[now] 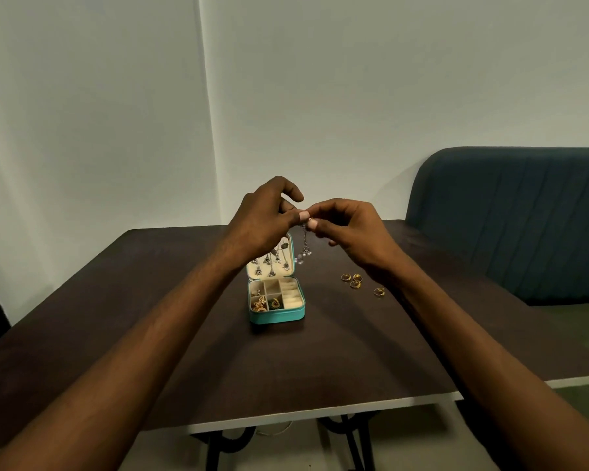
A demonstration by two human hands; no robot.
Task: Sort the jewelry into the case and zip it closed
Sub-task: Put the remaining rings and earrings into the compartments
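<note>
Fingertips of the left hand [266, 215] and right hand [351, 229] pinched shut on the dangling earring [305, 248], hanging lengthwise just above-right of the open case [276, 316] lid.

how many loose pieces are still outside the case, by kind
Gold rings lying on the table, right of the open case: 4
Silver dangling earring held up between the left hand and right hand: 1
Total outside the case: 5
</note>
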